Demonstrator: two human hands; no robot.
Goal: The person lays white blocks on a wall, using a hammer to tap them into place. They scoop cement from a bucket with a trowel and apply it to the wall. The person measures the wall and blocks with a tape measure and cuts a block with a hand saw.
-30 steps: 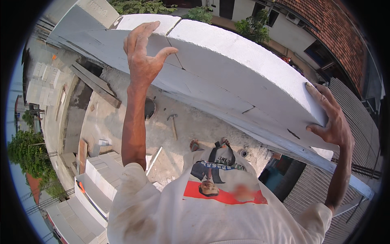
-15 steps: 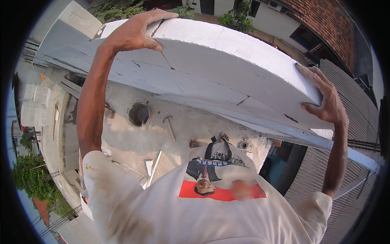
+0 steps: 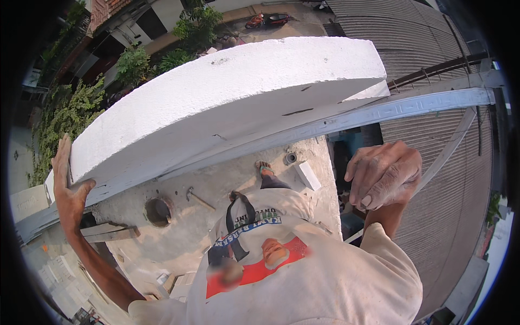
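A long white lightweight concrete block (image 3: 233, 81) forms the top of the wall in front of me, its rough upper face toward me. My left hand (image 3: 70, 184) grips its left end, thumb on the near face and fingers over the far side. My right hand (image 3: 384, 176) is off the block, raised in the air to the right. Its fingers are curled in with the thumb against them, and nothing shows in it. Dark gaps mark the near face of the wall below the block's right end.
Below lies a concrete floor with a round hole (image 3: 157, 211), a hammer (image 3: 200, 199), a small white block piece (image 3: 307, 175) and a pipe end (image 3: 291, 158). A metal channel beam (image 3: 401, 106) runs right along the wall. Corrugated roofing (image 3: 428, 216) lies lower down on the right.
My right hand has let go of the block's right end and drawn back toward me, its fingers curling. My left hand stays at the left end. The view has turned rightward.
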